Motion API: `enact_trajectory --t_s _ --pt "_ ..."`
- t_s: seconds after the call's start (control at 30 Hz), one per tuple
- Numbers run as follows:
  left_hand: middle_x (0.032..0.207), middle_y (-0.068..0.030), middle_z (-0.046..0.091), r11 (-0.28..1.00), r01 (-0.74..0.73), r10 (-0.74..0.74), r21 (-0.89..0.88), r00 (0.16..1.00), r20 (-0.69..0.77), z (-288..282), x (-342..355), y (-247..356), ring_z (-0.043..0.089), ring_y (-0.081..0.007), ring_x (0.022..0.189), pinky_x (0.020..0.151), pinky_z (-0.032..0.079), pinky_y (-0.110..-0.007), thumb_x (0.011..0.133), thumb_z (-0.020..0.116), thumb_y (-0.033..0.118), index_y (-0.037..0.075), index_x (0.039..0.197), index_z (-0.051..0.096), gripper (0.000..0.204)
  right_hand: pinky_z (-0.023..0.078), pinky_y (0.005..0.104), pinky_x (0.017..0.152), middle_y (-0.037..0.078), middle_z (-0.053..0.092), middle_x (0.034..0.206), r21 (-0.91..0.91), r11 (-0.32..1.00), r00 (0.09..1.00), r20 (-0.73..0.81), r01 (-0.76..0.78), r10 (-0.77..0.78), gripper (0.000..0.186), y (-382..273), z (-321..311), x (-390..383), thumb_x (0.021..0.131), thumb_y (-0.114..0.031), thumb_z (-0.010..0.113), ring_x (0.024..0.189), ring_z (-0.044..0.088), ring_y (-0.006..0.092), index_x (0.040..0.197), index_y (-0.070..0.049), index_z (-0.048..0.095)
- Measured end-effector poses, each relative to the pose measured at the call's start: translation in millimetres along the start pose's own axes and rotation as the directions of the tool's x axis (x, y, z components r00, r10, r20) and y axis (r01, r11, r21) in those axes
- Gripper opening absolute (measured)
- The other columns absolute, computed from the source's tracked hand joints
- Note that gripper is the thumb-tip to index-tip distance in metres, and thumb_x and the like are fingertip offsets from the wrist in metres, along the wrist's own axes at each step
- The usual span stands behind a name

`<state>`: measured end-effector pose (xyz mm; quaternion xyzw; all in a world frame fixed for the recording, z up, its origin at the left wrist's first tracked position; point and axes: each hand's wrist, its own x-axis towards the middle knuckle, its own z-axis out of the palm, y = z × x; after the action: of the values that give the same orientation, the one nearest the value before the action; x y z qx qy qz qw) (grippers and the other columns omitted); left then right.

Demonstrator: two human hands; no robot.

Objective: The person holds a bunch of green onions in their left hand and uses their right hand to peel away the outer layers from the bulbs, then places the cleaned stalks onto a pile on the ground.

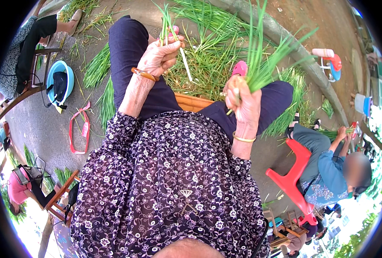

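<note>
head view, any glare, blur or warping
Head view: black rounded rim; the person in blue tipped sideways, a blurred patch over the head; white glare at lower left and far right; left hand and right hand brightly lit.

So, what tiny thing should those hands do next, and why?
Perhaps the left hand should shed the pale strip: it seems to dangle from that grip over the loose greens, while the stalks pinched there are green.

Slender green stalks, loosely fanned
</note>
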<state>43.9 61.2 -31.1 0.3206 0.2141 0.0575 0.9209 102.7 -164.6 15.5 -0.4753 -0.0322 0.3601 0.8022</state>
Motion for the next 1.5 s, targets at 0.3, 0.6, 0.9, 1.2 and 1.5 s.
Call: enact_trajectory --t_s 0.3,0.6,0.9,1.2,1.5 --pt "0.080 -0.0040 0.056 0.995 0.102 -0.101 -0.013 0.992 0.069 7 -5 -4 0.028 -0.0001 0.038 0.032 0.021 -0.014 0.079 0.052 0.003 0.000 0.097 0.052 0.018 0.027 0.0165 0.033 -0.002 0.048 0.053 -0.551 0.833 0.946 -0.293 -0.047 -0.140 0.009 46 -21 34 0.075 -0.012 0.060 0.040 0.039 0.0030 0.077 -0.003 0.057" --pt "0.081 -0.0037 0.055 0.990 0.144 -0.143 0.005 0.985 0.100 14 -9 -8 0.027 0.0004 0.038 0.032 0.020 -0.014 0.081 0.050 0.004 -0.001 0.102 0.049 0.022 0.026 0.0160 0.029 0.012 0.061 0.078 -0.045 0.996 0.988 -0.136 -0.083 0.076 0.014 38 -10 31 0.075 -0.003 0.056 0.036 0.033 0.0022 0.089 -0.002 0.055" --pt "0.078 -0.0033 0.057 0.989 0.141 -0.137 -0.035 0.984 0.111 12 -10 -6 0.027 0.0003 0.036 0.031 0.020 -0.014 0.078 0.053 0.003 0.000 0.098 0.053 0.020 0.024 0.0169 0.028 0.010 0.059 0.072 -0.035 0.992 0.966 -0.235 -0.118 0.106 0.014 40 -17 34 0.077 -0.011 0.057 0.034 0.031 0.0023 0.087 -0.001 0.055" --pt "0.075 -0.0050 0.059 0.977 0.144 -0.151 0.156 0.988 0.037 27 -17 -17 0.032 -0.0012 0.037 0.032 0.023 -0.014 0.074 0.060 0.007 0.000 0.095 0.054 0.023 0.023 0.0164 0.030 0.011 0.057 0.081 0.226 0.927 0.954 0.045 -0.300 0.298 0.021 45 7 31 0.081 -0.017 0.053 0.037 0.027 0.0019 0.091 0.001 0.053" --pt "0.067 -0.0012 0.057 0.962 0.131 -0.127 0.240 0.991 -0.032 23 -18 -29 0.028 0.0002 0.037 0.032 0.020 -0.015 0.081 0.053 0.014 0.001 0.096 0.056 0.020 0.024 0.0159 0.029 -0.001 0.045 0.060 0.103 0.919 0.923 0.098 -0.382 0.373 0.026 48 11 27 0.082 -0.022 0.053 0.037 0.029 0.0013 0.096 0.000 0.052"
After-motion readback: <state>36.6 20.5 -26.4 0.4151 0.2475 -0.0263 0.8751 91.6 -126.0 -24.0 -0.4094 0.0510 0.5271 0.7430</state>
